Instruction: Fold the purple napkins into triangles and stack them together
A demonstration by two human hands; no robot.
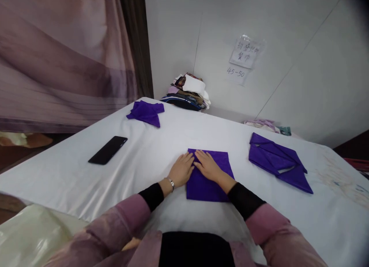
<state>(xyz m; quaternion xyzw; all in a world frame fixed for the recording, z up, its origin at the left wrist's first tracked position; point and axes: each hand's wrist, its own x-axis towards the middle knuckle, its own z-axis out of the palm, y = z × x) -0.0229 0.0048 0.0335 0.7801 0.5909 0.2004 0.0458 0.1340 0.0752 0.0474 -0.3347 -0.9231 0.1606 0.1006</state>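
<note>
A purple cloth napkin (pixel 209 188), folded into a near-square, lies flat on the white-covered table in front of me. My left hand (pixel 182 169) rests on its left edge, fingers stretched out towards the far left corner. Flat on top of the same napkin lies my right hand (pixel 208 166), its fingers extended and pointing to that corner. The fingertips of both hands are close together. Part of the napkin is hidden beneath my hands and right forearm.
A black phone (pixel 108 150) lies at the left. Two more folded purple cloths are on the table, one far left (pixel 146 113) and one at right (pixel 278 161). Behind the table's far edge rises a stack of folded clothes (pixel 188 92) against the wall, which bears a paper sign (pixel 244 53).
</note>
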